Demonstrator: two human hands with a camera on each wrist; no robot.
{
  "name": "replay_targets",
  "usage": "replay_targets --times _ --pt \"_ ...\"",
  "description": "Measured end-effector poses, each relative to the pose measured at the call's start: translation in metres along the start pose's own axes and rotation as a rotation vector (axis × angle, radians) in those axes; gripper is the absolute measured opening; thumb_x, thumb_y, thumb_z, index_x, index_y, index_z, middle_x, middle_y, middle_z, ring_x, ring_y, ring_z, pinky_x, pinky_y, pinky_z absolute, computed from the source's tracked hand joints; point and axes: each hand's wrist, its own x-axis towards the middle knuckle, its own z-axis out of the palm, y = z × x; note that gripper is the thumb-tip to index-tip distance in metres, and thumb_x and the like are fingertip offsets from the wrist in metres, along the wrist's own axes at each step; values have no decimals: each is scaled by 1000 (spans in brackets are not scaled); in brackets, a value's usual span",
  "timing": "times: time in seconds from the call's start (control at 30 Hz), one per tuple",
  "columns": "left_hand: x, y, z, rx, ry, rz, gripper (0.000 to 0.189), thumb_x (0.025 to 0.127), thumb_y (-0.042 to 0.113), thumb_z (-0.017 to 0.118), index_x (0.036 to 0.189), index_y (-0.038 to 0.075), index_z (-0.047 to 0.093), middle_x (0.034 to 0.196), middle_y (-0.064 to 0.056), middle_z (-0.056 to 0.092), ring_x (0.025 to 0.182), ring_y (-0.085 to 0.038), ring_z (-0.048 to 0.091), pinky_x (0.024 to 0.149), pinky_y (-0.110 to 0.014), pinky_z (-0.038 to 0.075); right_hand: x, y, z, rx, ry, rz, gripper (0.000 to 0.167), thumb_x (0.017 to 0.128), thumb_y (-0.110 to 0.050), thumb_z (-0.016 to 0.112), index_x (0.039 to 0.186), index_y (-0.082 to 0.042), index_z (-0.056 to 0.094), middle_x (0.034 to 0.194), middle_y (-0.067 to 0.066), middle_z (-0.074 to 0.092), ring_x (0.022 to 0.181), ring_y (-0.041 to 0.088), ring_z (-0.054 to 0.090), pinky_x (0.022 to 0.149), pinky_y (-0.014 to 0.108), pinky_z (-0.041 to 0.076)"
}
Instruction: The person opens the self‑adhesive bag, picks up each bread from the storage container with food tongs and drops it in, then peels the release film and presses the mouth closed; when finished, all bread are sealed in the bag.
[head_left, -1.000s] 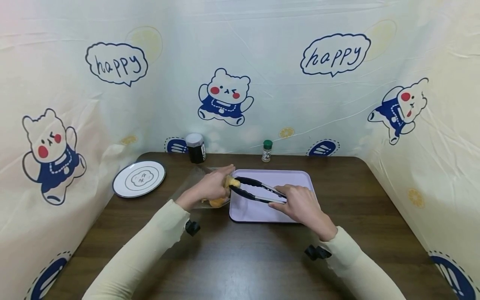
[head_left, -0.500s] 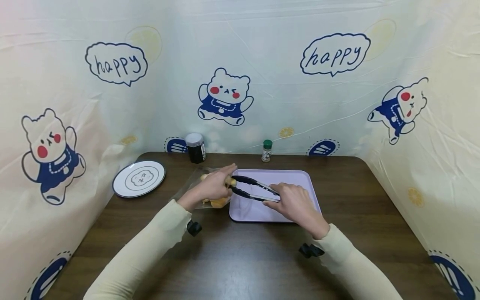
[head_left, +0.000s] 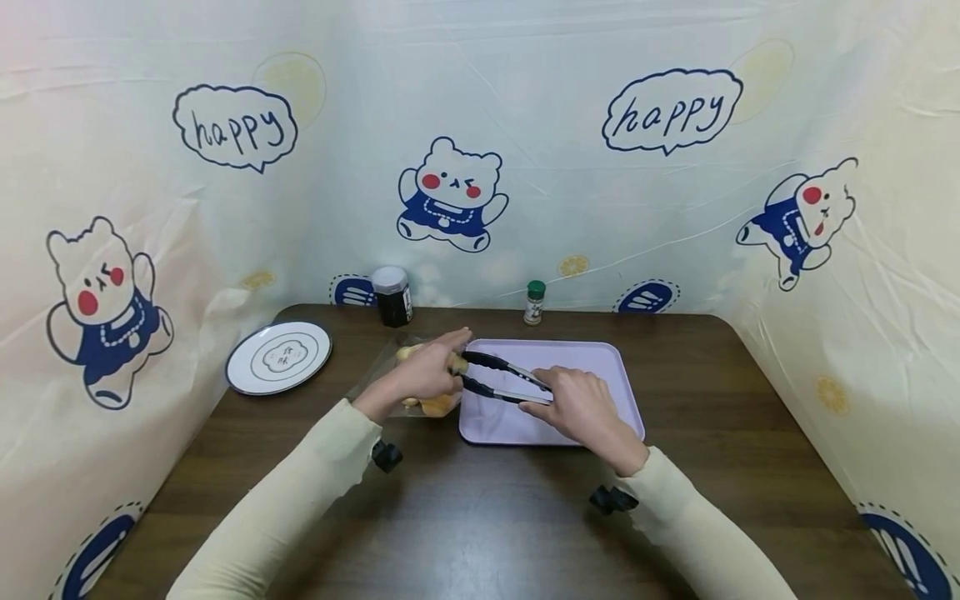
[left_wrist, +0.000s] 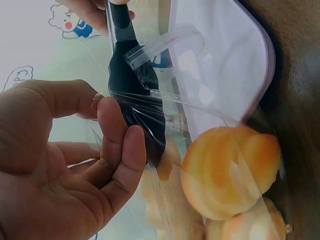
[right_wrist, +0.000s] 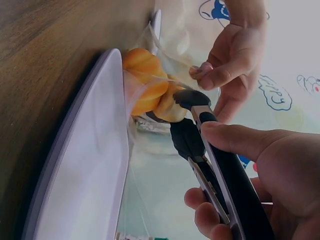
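Observation:
My left hand [head_left: 423, 372] pinches the rim of a clear plastic bag [head_left: 386, 362] at its mouth. Inside the bag are several golden bread rolls [left_wrist: 227, 172], one of them pumpkin-shaped. A pair of black-tipped tongs [right_wrist: 232, 182] is gripped in my right hand [head_left: 588, 408], thumb on one arm and fingers around the other. The tong tips reach into the bag mouth, where a paler bread piece [right_wrist: 170, 107] sits between or right at them. Under the tongs lies a light purple tray [head_left: 555, 429], its left edge beside the bag.
At the back left stands a dark jar [head_left: 393, 304] with a white lid. A small green-capped shaker bottle [head_left: 534, 304] stands behind the tray. A white plate [head_left: 258, 375] with a dark rim lies at the left table edge. Printed cloth [head_left: 555, 208] surrounds the table.
My right hand and the tongs have moved left, carrying the bread piece from above the tray's edge back into the bag mouth. The left hand has stayed nearly still.

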Motion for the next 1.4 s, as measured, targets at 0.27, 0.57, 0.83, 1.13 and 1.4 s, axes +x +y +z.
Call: replay_targets --times 0.27,0.57,0.83,1.13,1.4 --pt "-1 -8 -6 5 37 -23 85 82 9 66 157 6 28 167 -10 23 107 -23 60 82 -34 47 -6 18 -7 42 -18 -22 61 77 -54 79 119 -10 72 99 5 75 77 17 64 67 38 55" --pt "0 -18 -8 3 57 -13 85 79 8 65 156 2 30 165 -14 25 112 -26 58 90 -38 46 -15 44 -19 71 -109 61 75 76 -58 79 128 -6 67 122 14 71 106 31 68 85 52 57" --pt "-1 -19 -10 -16 72 -15 85 79 9 67 155 0 31 165 -15 26 132 -31 47 103 -44 42 -17 74 -31 125 -154 213 83 78 -61 76 137 -4 60 134 22 63 109 37 64 87 55 53" --pt "-1 -20 -8 -42 60 -24 85 79 8 67 155 1 31 165 -14 26 135 -30 46 100 -43 44 -18 115 -37 165 -161 381 77 83 -62 69 127 1 58 105 18 66 89 31 57 71 43 46" --pt "-1 -19 -9 -45 53 -37 84 80 8 68 156 3 30 165 -13 25 145 -33 38 107 -47 42 -21 157 -29 173 -189 482 73 87 -61 65 119 4 55 94 17 58 86 32 53 66 38 42"
